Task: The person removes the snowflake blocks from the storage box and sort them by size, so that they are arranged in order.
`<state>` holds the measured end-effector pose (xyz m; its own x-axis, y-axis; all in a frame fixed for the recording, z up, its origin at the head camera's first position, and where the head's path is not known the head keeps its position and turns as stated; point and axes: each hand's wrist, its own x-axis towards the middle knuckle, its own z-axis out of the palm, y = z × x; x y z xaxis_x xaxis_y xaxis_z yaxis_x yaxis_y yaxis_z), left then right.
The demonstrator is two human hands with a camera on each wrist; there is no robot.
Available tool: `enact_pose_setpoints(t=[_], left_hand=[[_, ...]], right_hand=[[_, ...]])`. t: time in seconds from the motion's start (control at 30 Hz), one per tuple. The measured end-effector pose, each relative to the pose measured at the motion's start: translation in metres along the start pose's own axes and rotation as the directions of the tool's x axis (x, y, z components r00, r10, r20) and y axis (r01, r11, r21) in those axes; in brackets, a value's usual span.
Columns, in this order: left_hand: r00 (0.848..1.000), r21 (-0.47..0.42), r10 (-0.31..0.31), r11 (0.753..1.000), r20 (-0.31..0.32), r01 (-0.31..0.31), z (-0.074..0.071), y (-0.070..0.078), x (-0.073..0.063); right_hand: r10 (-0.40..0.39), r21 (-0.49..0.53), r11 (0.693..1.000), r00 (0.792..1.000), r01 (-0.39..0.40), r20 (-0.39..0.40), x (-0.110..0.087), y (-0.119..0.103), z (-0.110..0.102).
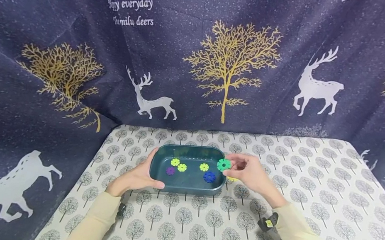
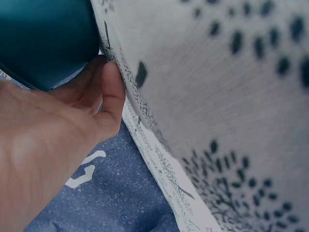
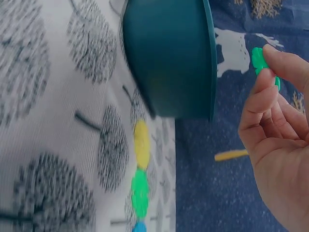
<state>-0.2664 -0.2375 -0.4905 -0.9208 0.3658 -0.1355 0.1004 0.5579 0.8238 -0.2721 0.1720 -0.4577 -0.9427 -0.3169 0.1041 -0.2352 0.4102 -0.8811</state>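
Note:
A dark green rectangular tub stands on the table in the head view. Its left end is gripped by my left hand, with the thumb at the front corner and the fingers along the far left side. My right hand pinches a green snowflake disc between thumb and fingertips, at the tub's right rim. In the right wrist view, that green disc is held higher than the tabletop. Inside the tub lie three yellow-green discs, a purple disc and blue disc pieces.
On the table right of the tub, the right wrist view shows a yellow disc, a green disc and a blue piece in a row. A tree-print cloth covers the table. Dark blue curtains hang behind and at the sides.

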Motion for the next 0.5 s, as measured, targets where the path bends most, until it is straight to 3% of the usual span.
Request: enact_pose_setpoints(t=[0.5], left_hand=[[1.000,-0.011,-0.024,1.000,0.011,0.024,0.001,-0.001,-0.001]], right_hand=[[0.091,-0.055,0.994,0.994,-0.094,-0.054,-0.020,0.033,-0.046]])
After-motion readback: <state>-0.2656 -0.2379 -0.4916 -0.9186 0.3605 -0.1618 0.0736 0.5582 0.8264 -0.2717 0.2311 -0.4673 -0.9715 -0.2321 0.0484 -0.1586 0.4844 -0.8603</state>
